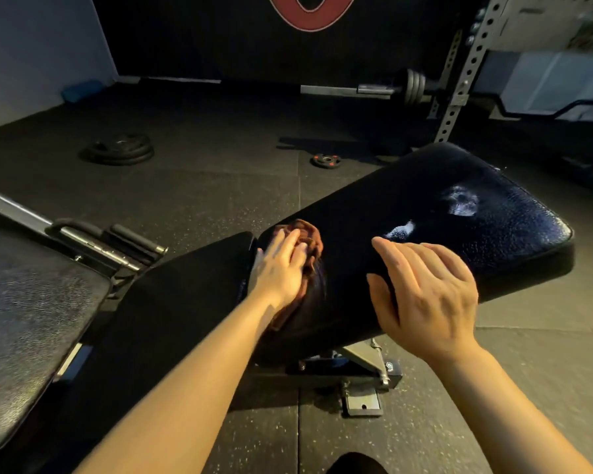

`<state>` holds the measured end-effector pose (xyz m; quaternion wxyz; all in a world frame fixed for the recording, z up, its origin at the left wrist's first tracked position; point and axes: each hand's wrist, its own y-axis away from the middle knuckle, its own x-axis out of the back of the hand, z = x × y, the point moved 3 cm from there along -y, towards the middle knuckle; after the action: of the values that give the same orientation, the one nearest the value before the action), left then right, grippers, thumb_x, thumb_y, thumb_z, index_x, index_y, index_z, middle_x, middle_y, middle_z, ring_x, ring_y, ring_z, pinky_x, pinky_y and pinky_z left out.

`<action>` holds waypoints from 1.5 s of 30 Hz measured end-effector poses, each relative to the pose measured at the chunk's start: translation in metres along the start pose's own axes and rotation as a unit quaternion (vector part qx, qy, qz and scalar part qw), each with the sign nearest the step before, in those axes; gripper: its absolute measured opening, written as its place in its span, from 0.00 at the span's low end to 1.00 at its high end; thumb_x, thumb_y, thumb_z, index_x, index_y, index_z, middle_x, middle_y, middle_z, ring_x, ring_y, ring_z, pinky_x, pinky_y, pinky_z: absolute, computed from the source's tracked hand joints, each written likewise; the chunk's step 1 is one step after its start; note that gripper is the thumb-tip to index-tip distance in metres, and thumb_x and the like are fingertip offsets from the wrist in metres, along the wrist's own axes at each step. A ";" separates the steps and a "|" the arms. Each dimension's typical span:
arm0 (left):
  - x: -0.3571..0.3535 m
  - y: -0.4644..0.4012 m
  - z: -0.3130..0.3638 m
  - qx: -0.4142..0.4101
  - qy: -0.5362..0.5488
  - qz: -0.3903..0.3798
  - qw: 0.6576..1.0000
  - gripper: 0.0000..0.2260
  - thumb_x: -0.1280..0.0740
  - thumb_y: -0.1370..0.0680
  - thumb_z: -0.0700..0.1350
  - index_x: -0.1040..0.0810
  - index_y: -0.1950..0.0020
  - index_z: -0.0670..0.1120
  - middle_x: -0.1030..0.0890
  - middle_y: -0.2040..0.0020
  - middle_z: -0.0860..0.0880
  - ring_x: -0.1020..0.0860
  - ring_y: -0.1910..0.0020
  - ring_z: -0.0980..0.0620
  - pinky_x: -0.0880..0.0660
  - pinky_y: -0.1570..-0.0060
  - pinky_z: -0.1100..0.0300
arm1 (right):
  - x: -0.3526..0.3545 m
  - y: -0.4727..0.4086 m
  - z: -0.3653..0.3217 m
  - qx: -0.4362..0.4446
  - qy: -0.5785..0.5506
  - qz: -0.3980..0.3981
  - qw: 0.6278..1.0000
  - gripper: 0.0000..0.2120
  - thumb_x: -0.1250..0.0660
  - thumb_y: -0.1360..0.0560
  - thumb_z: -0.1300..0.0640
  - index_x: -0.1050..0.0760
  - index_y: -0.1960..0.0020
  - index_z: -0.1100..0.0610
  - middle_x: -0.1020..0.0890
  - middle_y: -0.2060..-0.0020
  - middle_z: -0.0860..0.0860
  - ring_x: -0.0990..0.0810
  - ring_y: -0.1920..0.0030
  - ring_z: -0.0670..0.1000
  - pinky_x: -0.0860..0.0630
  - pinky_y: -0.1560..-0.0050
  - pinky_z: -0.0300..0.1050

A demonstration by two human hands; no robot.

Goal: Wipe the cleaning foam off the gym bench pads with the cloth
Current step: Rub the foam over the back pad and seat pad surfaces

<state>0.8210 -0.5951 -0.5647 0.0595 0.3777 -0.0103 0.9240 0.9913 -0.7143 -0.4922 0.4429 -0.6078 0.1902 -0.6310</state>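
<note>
Presently we find the left hand (281, 268) pressing the cloth (308, 241) at the pad (425, 241) near frame centre, grip unclear; the right hand (428, 292), empty, fingers relaxed, braces the pad. Foam (459, 201) remains upper right; short strokes could miss or smear it.

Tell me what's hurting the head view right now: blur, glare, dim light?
Head view: room dim, far wall and rack soft. Left hand smeared by motion blur on the brown cloth; right hand is sharper, resting on the bench pad. White patches on that pad could be foam or glare; cannot tell. Wide-angle lens bends the edges.
</note>
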 end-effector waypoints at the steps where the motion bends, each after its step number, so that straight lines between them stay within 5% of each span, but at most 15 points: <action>1: 0.000 -0.006 -0.003 0.037 0.002 0.003 0.999 0.22 0.53 0.16 0.55 0.45 0.22 0.56 0.48 0.20 0.52 0.49 0.22 0.50 0.54 0.25 0.51 | 0.005 0.001 0.000 0.006 -0.009 -0.015 1.000 0.18 0.37 0.23 0.52 0.25 0.36 0.59 0.20 0.42 0.56 0.22 0.39 0.57 0.31 0.35 0.56; 4: 0.000 0.000 -0.006 0.055 0.002 0.002 0.998 0.22 0.53 0.17 0.56 0.45 0.22 0.56 0.44 0.21 0.50 0.46 0.23 0.48 0.48 0.27 0.50 | 0.032 -0.002 0.018 -0.046 -0.013 0.009 0.999 0.21 0.39 0.22 0.51 0.30 0.32 0.58 0.27 0.33 0.58 0.36 0.28 0.58 0.46 0.28 0.66; 8: -0.003 0.056 0.007 -0.019 0.026 -0.008 0.999 0.21 0.50 0.17 0.55 0.45 0.23 0.60 0.44 0.22 0.54 0.46 0.23 0.53 0.48 0.28 0.57 | 0.048 -0.020 0.059 -0.230 0.042 0.056 0.971 0.23 0.42 0.21 0.47 0.33 0.30 0.56 0.30 0.31 0.56 0.41 0.26 0.57 0.51 0.27 0.65; 12: -0.009 0.095 0.029 -0.198 -0.040 -0.006 0.979 0.21 0.51 0.19 0.58 0.49 0.26 0.65 0.45 0.25 0.62 0.47 0.25 0.60 0.49 0.33 0.65 | 0.031 -0.031 0.061 -0.240 0.086 0.038 0.966 0.23 0.46 0.20 0.45 0.35 0.29 0.54 0.28 0.32 0.54 0.38 0.27 0.56 0.50 0.25 0.58; 16: -0.003 0.067 0.017 -0.261 0.035 0.004 0.965 0.18 0.51 0.19 0.59 0.43 0.29 0.64 0.41 0.28 0.61 0.47 0.27 0.65 0.53 0.28 0.66 | 0.028 -0.031 0.067 -0.256 0.083 0.027 0.963 0.23 0.44 0.21 0.47 0.35 0.29 0.54 0.27 0.34 0.54 0.36 0.28 0.56 0.49 0.26 0.54; 19: 0.001 0.014 -0.017 -0.153 0.068 0.051 0.985 0.19 0.47 0.17 0.52 0.34 0.27 0.52 0.43 0.22 0.52 0.47 0.23 0.55 0.54 0.26 0.59 | 0.027 -0.032 0.066 -0.256 0.087 0.031 0.962 0.22 0.42 0.22 0.48 0.35 0.30 0.55 0.26 0.35 0.55 0.35 0.29 0.56 0.47 0.26 0.54; 23: 0.008 -0.029 -0.042 0.007 0.011 0.007 1.000 0.21 0.50 0.16 0.54 0.40 0.24 0.52 0.45 0.21 0.51 0.44 0.23 0.48 0.45 0.27 0.50 | 0.025 -0.030 0.066 -0.254 0.069 0.105 0.959 0.19 0.42 0.22 0.51 0.30 0.34 0.57 0.23 0.39 0.55 0.31 0.31 0.56 0.48 0.25 0.53; 26: 0.009 -0.011 -0.023 -0.028 0.023 0.003 0.999 0.21 0.49 0.16 0.52 0.41 0.23 0.52 0.42 0.22 0.51 0.43 0.24 0.51 0.45 0.28 0.56 | 0.024 -0.025 0.066 -0.261 0.051 0.197 0.944 0.15 0.40 0.24 0.55 0.27 0.39 0.59 0.21 0.43 0.55 0.28 0.34 0.55 0.46 0.26 0.57; 29: 0.000 0.030 0.027 -0.149 0.040 -0.019 0.988 0.21 0.47 0.16 0.50 0.42 0.23 0.54 0.45 0.22 0.56 0.47 0.24 0.57 0.52 0.32 0.67 | 0.022 -0.020 0.069 -0.301 0.032 0.236 0.923 0.15 0.39 0.24 0.56 0.29 0.39 0.56 0.23 0.42 0.54 0.29 0.34 0.54 0.45 0.28 0.60; 34: -0.014 0.057 0.070 -0.265 0.023 -0.039 0.963 0.21 0.50 0.17 0.54 0.45 0.23 0.58 0.48 0.22 0.59 0.49 0.24 0.59 0.52 0.28 0.61 | 0.027 -0.014 0.073 -0.416 -0.058 0.247 0.873 0.17 0.42 0.23 0.52 0.31 0.36 0.56 0.25 0.40 0.52 0.29 0.40 0.50 0.32 0.38 0.58; 39: -0.005 0.009 0.007 -0.135 0.029 0.001 0.990 0.24 0.55 0.19 0.59 0.40 0.24 0.55 0.39 0.23 0.53 0.44 0.23 0.51 0.57 0.25 0.53 | 0.029 -0.003 0.077 -0.419 -0.088 0.201 0.881 0.18 0.42 0.24 0.53 0.31 0.37 0.57 0.24 0.43 0.54 0.29 0.42 0.52 0.31 0.40 0.58; 42: 0.005 -0.003 -0.026 -0.028 0.026 0.002 0.999 0.22 0.52 0.17 0.56 0.42 0.23 0.55 0.42 0.22 0.51 0.45 0.23 0.47 0.49 0.25 0.48 | 0.028 0.001 0.074 -0.415 -0.109 0.226 0.875 0.17 0.43 0.26 0.55 0.29 0.39 0.57 0.23 0.46 0.53 0.29 0.43 0.51 0.32 0.41 0.58; 45: 0.003 0.017 -0.013 -0.025 0.022 -0.009 0.999 0.22 0.50 0.17 0.55 0.44 0.23 0.57 0.47 0.21 0.54 0.50 0.22 0.49 0.49 0.26 0.49 | 0.027 0.004 0.072 -0.409 -0.117 0.260 0.867 0.15 0.43 0.27 0.57 0.28 0.41 0.56 0.22 0.48 0.52 0.29 0.45 0.51 0.32 0.42 0.58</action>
<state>0.8083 -0.6111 -0.5715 0.0773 0.3560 -0.0290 0.9308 1.0630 -0.7159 -0.4657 0.3214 -0.7322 0.5298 -0.2826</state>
